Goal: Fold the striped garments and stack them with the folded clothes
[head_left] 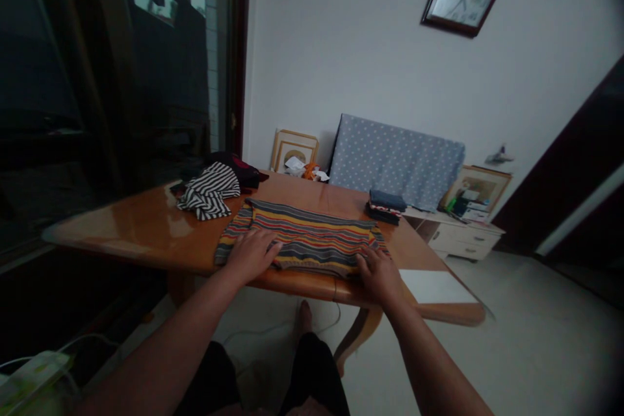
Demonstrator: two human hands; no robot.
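A striped sweater in grey, yellow, red and orange lies flat along the near edge of the wooden table. Its body looks doubled over, and sleeve-like parts show at both sides. My left hand rests on the left part of the knit with its fingers stretched out. On the lower right corner lies my right hand, fingers apart and slightly bent. Neither hand visibly grips the fabric.
A black-and-white striped garment and a dark garment are heaped at the back left. A folded stack of clothes stands at the back right. A white sheet lies at the right end. Behind is a white cabinet.
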